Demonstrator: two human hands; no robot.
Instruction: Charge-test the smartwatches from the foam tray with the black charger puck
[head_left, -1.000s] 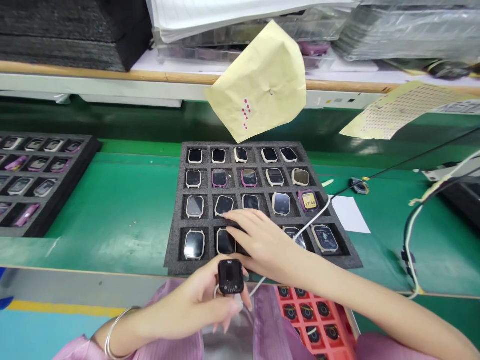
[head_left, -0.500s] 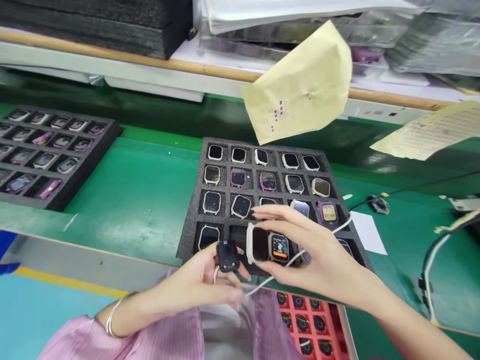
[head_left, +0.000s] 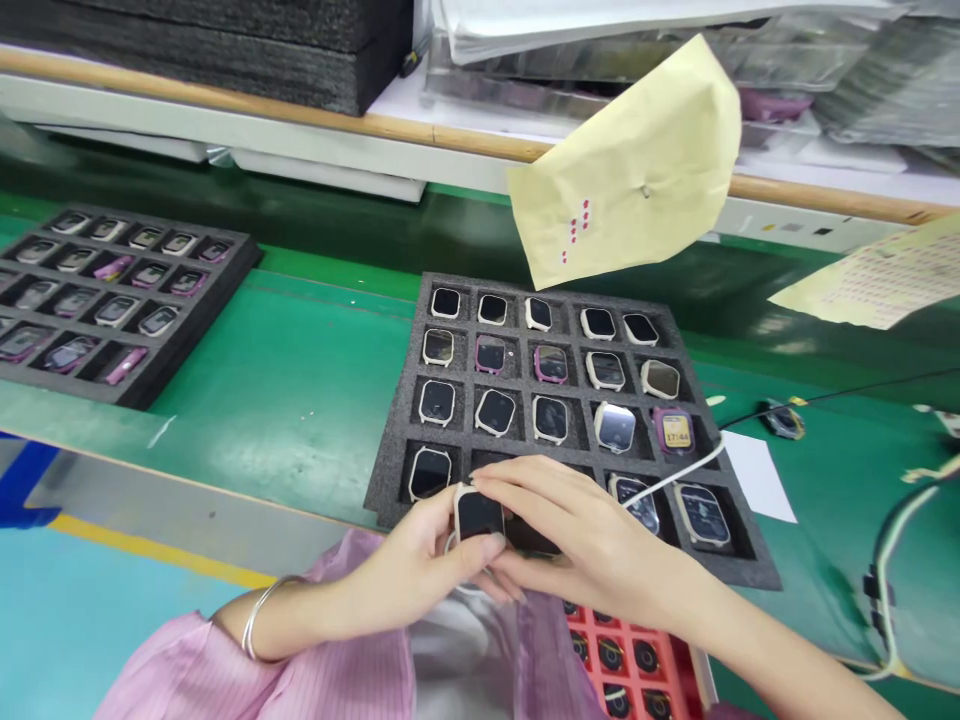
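Observation:
A dark foam tray [head_left: 390, 470] with rows of smartwatch bodies sits on the green belt in front of me. At its near edge both my hands meet around a cream-framed watch body [head_left: 478, 513] with a dark screen. My left hand [head_left: 424, 572] curls up from below, thumb on the watch's lower edge; the black charger puck it held is hidden behind the watch. My right hand [head_left: 581, 545] pinches the watch from above and covers another watch. A white cable [head_left: 675, 472] runs from under my right hand across the tray.
A second foam tray of watches [head_left: 187, 320] lies at the left. A red tray of round parts [head_left: 637, 650] sits below my right wrist. A yellow sheet with red dots [head_left: 637, 160] hangs over the belt. White paper [head_left: 757, 475] and cables [head_left: 892, 560] lie at right.
My right hand lifted a cream watch from the tray's near row, carried it beside the black puck in my left hand, and now both hands hold it together over the puck.

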